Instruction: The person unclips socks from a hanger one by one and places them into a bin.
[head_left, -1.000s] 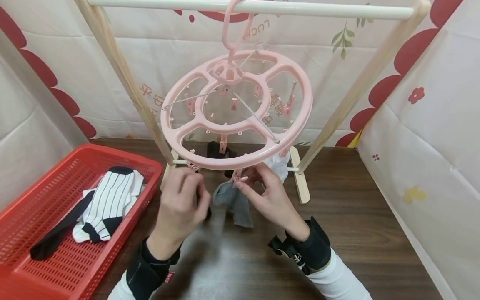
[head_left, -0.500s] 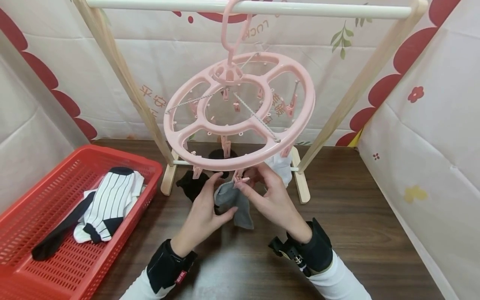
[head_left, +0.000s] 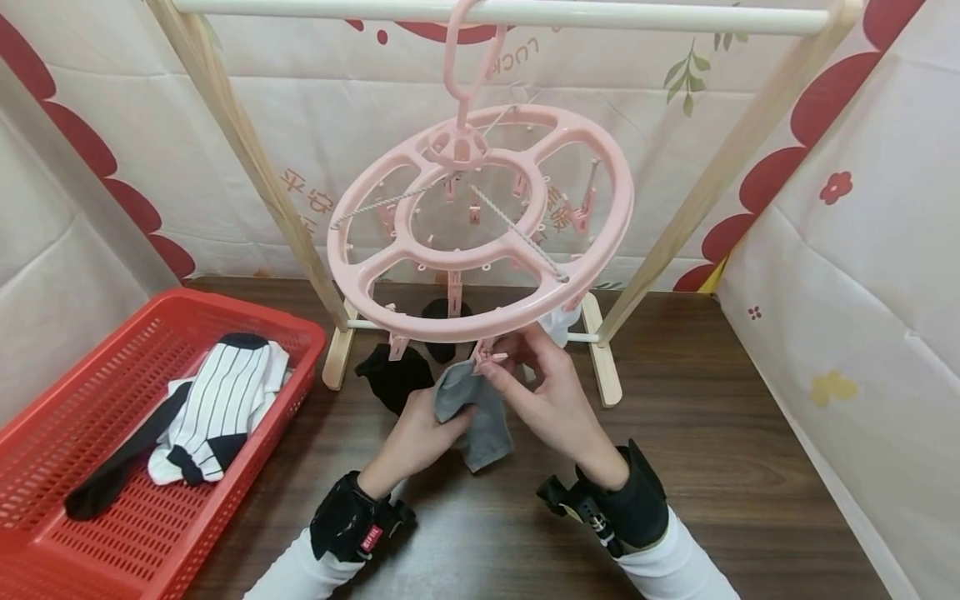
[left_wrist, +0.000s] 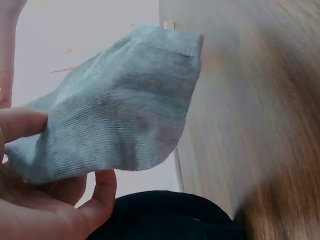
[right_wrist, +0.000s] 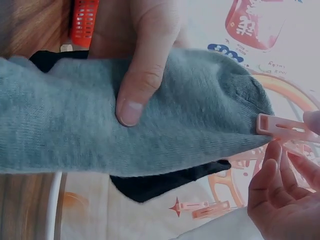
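A grey sock [head_left: 489,427] hangs by one end from a pink clothespin [head_left: 486,358] under the near rim of the pink round drying hanger [head_left: 465,327]. My right hand [head_left: 551,404] pinches that clothespin; in the right wrist view the clothespin's tip [right_wrist: 267,125] bites the sock's edge. Lower down, my left hand [head_left: 420,440] holds the sock with the thumb on one face and the fingers behind. In the left wrist view the sock [left_wrist: 120,110] spreads out beyond the fingers. Just behind the left hand hangs a black sock [head_left: 393,379].
A red basket [head_left: 300,350] at the left holds a striped white sock [head_left: 221,408] and a dark sock [head_left: 127,454], among others. The hanger hooks over a white bar [head_left: 637,17] on a wooden stand [head_left: 690,200]. Something white [head_left: 558,323] hangs behind the right hand.
My left hand has come in from the left beside the black sock and taken hold of the grey sock, which now tilts slightly right. The right hand stays at the clothespin.
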